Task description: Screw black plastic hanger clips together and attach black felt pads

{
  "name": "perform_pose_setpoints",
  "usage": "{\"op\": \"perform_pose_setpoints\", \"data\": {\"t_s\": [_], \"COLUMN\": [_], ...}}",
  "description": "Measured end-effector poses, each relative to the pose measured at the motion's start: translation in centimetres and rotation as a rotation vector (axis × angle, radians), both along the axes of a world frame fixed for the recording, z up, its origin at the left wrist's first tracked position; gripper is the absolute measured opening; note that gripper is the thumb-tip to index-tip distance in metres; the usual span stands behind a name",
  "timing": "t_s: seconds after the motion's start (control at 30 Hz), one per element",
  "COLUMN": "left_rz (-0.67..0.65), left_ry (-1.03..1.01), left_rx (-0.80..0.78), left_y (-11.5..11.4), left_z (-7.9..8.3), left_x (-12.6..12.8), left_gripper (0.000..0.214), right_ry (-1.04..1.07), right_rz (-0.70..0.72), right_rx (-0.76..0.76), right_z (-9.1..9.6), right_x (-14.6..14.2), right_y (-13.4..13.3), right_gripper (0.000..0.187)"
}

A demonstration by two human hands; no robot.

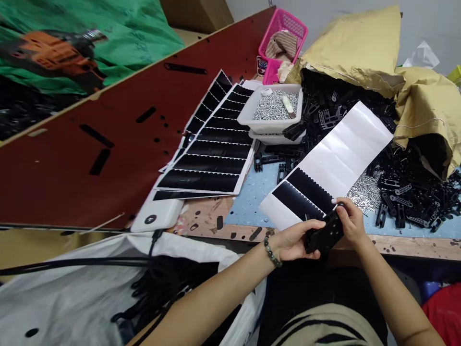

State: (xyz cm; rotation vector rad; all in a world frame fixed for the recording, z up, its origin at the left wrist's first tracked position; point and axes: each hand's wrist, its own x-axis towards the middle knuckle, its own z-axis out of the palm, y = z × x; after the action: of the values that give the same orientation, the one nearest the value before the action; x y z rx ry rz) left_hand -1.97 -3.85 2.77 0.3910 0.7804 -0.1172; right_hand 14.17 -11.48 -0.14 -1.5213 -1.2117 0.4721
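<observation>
A black plastic part with small holes (328, 235) is held between both hands in front of the table edge. My left hand (297, 242), with a beaded bracelet at the wrist, is closed around its left end. At its upper right end, my right hand (351, 222) grips it with thumb and fingers. Right behind the hands lies a white backing sheet (345, 149) with two black scalloped-edge stickers (310, 191) left at its near end. Whether the right fingertips also touch a sticker cannot be made out.
Stacked sticker sheets (212, 149) lie left of a white tub of screws (273, 106). Black plastic parts (399, 202) and loose screws (365, 192) spread by paper sacks (355, 48). A red-brown board (126, 120) rises on the left; a white sack (90, 288) hangs below.
</observation>
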Motion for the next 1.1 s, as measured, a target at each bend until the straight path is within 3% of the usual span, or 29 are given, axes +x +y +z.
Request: {"op": "perform_pose_setpoints", "data": {"t_s": [0.13,0.23,0.33,0.4,0.5,0.57,0.63,0.73,0.83,0.9,0.97,1.03,1.1], "left_rz": [0.002,0.018,0.023,0.055,0.059,-0.074,-0.302,-0.55,-0.603,-0.597,-0.549,-0.443,-0.342], "left_ry": [-0.083,-0.146,-0.049,0.091,0.227,0.169,0.098,0.134,0.151,0.125,0.096,0.065,-0.004], "left_rx": [0.041,0.213,0.458,0.733,1.38,1.779,1.991,2.067,2.062,2.029,1.99,1.952,1.872], "left_y": [0.2,1.1,2.6,3.3,3.0,1.9,0.8,0.0,0.5,1.0,1.6,2.1,2.6], "left_z": [-0.5,-0.7,-0.8,-0.8,-0.9,-1.3,-2.0,-3.0,-3.2,-2.8,-2.0,-0.9,0.3], "left_x": [0.3,0.3,0.3,0.2,0.0,0.0,0.4,1.3,1.8,1.8,1.4,0.8,0.1], "left_gripper": [0.04,0.047,0.051,0.053,0.056,0.069,0.084,0.089,0.087,0.086,0.086,0.085,0.078], "right_ry": [0.142,0.21,0.182,0.12,-0.021,-0.136,-0.262,-0.424,-0.517,-0.538,-0.544,-0.536,-0.484], "right_rz": [-0.122,-0.248,-0.338,-0.379,-0.421,-0.424,-0.398,-0.352,-0.347,-0.267,-0.093,0.071,0.12], "right_rx": [-0.184,-0.249,-0.317,-0.358,-0.405,-0.426,-0.432,-0.411,-0.328,-0.233,-0.162,-0.123,-0.068], "right_z": [-0.7,-1.4,-1.9,-2.0,-2.1,-2.1,-2.1,-1.8,-1.0,-0.5,-0.1,0.4,1.2], "right_x": [0.5,1.1,1.3,1.2,0.9,0.6,0.4,0.3,0.5,0.7,0.9,1.0,0.9], "right_y": [0.1,0.4,0.8,1.3,2.1,2.5,2.6,2.2,1.4,0.9,0.6,0.5,0.8], "right_gripper": [0.032,0.036,0.036,0.035,0.035,0.035,0.036,0.038,0.034,0.031,0.031,0.032,0.032]}}
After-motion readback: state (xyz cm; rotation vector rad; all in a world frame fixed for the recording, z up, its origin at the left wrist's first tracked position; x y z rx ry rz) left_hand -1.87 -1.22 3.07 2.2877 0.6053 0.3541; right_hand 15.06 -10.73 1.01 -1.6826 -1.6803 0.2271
